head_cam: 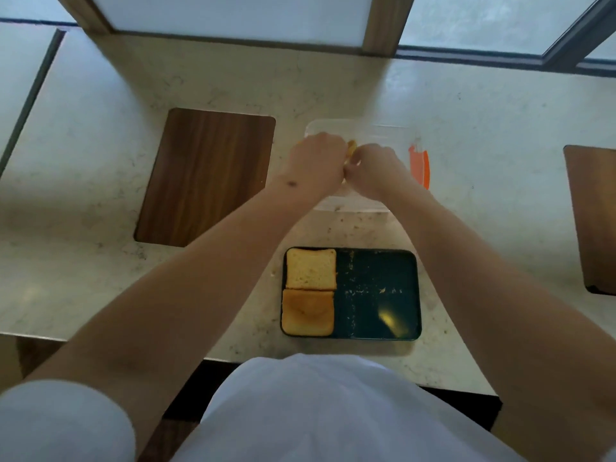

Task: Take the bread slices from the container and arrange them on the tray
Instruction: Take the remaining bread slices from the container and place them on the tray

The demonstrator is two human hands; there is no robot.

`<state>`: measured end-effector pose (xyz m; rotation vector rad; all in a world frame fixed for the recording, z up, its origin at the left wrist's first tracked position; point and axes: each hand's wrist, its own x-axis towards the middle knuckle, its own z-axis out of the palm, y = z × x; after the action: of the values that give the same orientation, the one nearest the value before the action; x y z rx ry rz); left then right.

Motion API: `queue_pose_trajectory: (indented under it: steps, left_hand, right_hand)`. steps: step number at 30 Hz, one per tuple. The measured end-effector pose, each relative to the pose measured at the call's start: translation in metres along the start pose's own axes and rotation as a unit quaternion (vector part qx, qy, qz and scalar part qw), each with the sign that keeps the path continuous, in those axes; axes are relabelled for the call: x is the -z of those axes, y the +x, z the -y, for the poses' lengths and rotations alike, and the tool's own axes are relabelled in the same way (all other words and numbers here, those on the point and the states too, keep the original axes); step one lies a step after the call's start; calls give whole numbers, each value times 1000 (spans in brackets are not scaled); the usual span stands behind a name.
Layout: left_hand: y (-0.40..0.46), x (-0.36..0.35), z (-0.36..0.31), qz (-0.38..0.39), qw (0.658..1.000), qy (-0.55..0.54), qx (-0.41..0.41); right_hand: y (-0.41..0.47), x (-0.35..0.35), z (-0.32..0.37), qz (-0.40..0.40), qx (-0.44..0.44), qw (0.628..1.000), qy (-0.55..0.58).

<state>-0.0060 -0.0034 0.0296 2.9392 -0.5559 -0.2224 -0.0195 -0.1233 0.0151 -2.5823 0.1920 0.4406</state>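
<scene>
A clear plastic container (383,128) with an orange clip sits on the counter beyond a dark tray (376,295). Two bread slices lie in the tray's left side, one (311,269) at the far corner and one (307,312) at the near corner. My left hand (316,161) and my right hand (375,168) are both inside the container, close together. A golden bit of a bread slice (351,149) shows between them, and both hands seem closed on it. The rest of the container's inside is hidden by my hands.
A wooden board (206,176) lies left of the container and another (593,218) at the right edge. Crumbs are scattered on the tray's bare right part. A window frame runs along the back of the counter.
</scene>
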Motion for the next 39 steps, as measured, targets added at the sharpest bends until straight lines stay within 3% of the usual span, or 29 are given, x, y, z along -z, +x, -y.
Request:
queue_pose_trajectory:
  steps: [2,5,16,21,26,31,35,39]
  left_hand:
    - [21,-8,-3,21,999,-2,-27]
    - [44,-34,1,37,999,-8,-36]
    - [79,-75,10,55,998,-42,-10]
    - [81,-68,8,108,992,-61,6]
    - [71,-51,-13,94,991,-92,24]
    - [49,-19,-29,69,974,-212,44]
    - [16,4,-35,22,933,-355,46]
    - [-38,14,-39,-42,882,-467,45]
  right_hand:
    - [20,0,1,41,-72,994,71]
    - [39,-6,-8,109,-192,949,225]
    - [79,-35,-38,135,-260,873,390]
    - [76,-34,-43,144,-265,846,440]
    - [67,-15,-32,136,-234,860,432]
    - [31,30,-26,125,-215,879,406]
    - [-16,59,-29,109,-115,909,385]
    - [-71,59,-39,57,-55,909,409]
